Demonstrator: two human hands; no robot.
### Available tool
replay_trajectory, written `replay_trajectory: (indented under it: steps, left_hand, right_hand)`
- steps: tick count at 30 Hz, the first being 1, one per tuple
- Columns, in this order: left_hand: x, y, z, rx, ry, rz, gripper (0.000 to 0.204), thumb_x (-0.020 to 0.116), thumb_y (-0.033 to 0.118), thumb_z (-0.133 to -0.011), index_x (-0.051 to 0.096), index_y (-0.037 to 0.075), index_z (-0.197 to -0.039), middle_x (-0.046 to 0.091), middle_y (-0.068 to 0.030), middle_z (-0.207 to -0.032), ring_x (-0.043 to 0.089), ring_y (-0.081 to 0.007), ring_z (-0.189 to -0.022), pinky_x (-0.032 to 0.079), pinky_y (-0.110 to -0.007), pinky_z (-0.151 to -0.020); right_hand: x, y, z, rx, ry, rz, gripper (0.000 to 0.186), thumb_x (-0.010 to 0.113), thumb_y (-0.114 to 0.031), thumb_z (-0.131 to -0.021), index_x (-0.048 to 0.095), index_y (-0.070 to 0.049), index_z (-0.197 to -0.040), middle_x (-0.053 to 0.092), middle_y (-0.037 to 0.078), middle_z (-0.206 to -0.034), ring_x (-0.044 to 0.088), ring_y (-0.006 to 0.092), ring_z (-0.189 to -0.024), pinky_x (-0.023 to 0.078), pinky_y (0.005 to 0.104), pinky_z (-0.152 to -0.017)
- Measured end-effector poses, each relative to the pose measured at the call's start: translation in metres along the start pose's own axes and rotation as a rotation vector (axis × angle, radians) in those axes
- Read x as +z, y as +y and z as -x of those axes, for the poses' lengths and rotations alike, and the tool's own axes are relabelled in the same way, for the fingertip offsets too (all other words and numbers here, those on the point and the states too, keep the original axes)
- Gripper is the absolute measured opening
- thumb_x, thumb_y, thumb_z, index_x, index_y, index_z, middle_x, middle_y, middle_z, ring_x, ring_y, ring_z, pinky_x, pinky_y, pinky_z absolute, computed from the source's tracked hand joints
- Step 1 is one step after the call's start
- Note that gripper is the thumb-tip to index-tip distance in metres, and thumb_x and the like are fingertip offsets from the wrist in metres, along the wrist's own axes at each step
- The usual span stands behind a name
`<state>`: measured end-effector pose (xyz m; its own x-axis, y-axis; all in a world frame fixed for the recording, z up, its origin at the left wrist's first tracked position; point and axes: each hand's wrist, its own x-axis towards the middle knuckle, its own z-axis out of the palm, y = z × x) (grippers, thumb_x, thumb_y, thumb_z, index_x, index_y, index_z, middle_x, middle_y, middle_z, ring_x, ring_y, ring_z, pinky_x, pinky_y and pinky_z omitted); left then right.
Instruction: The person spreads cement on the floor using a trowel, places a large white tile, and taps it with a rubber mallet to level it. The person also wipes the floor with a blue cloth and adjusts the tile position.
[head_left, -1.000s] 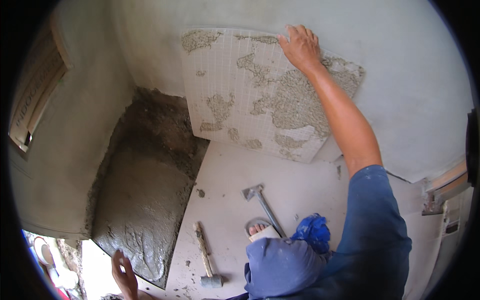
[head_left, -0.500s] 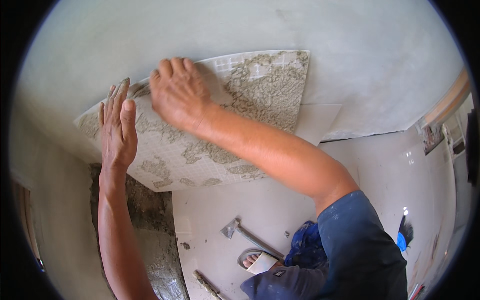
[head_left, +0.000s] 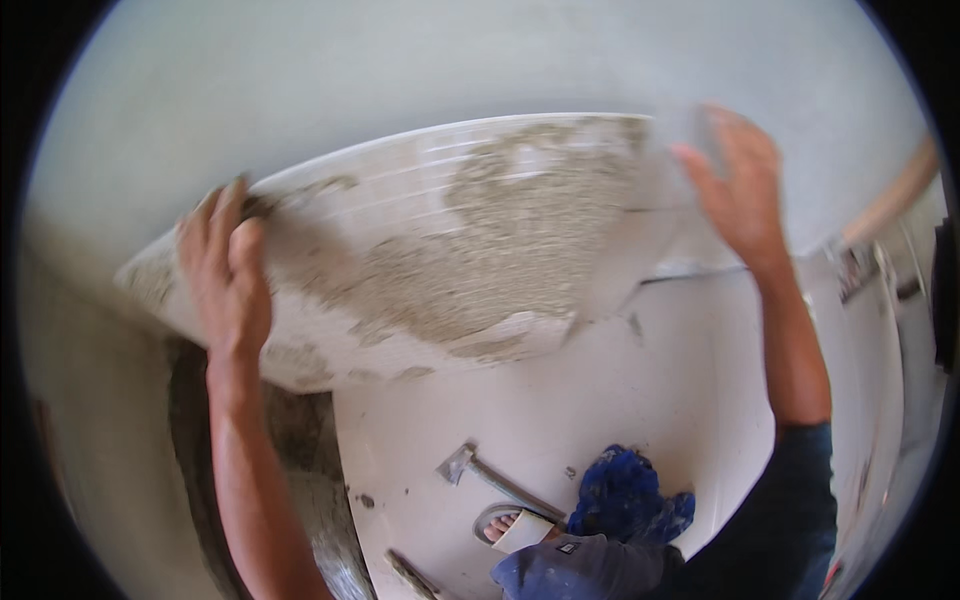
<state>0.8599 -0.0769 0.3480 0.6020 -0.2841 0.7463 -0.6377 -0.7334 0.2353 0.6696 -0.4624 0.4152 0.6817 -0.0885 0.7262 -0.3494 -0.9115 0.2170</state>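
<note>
Pale glossy floor tiling (head_left: 450,410) lies laid below the fingers, the dark grey mortar strip (head_left: 325,510) is yet uncovered, and the large off-white mortar-smeared tile (head_left: 470,240) stands tilted between the left hand (head_left: 225,280), bent at its edge, grip unclear, and the right hand (head_left: 740,185), spread, empty.

"Where is the left hand (head_left: 228,285)?"

"It is at the upper edge of the large tile (head_left: 400,195), near the left end. If it grips, one cannot tell."

"And the right hand (head_left: 742,190)?"

"It is open, blurred, beside the tile's right corner. The tile stands tilted by the wall (head_left: 450,60), and rough mortar (head_left: 480,260) covers part of its face. A metal-headed tool (head_left: 500,482) lies below."
</note>
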Motion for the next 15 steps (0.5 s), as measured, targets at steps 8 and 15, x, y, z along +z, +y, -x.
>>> replay_trajectory:
  steps: [8, 15]
  left_hand:
    - [-0.003, -0.015, 0.024, 0.146, 0.145, -0.094, 0.065, 0.039, 0.061, -0.094, 0.057, 0.007, -0.124, 0.057, -0.0151, -0.123, 0.049, -0.0341, -0.121, 0.025, -0.054, -0.111]
    - [-0.033, -0.129, 0.034, -0.100, 0.345, -0.255, 0.073, 0.024, 0.066, -0.095, 0.051, 0.008, -0.130, 0.052, -0.0155, -0.132, 0.040, -0.0338, -0.132, 0.017, -0.051, -0.115]
  right_hand:
    - [0.004, -0.082, -0.012, 0.052, -0.342, -0.667, 0.041, 0.065, -0.028, -0.091, 0.060, -0.002, -0.122, 0.060, 0.019, -0.120, 0.054, 0.0315, -0.116, 0.040, 0.0407, -0.100]
    - [0.033, -0.058, 0.007, -0.119, -0.113, -0.427, 0.039, 0.059, -0.030, -0.095, 0.060, -0.003, -0.122, 0.058, 0.016, -0.122, 0.055, 0.0266, -0.114, 0.041, 0.0378, -0.100]
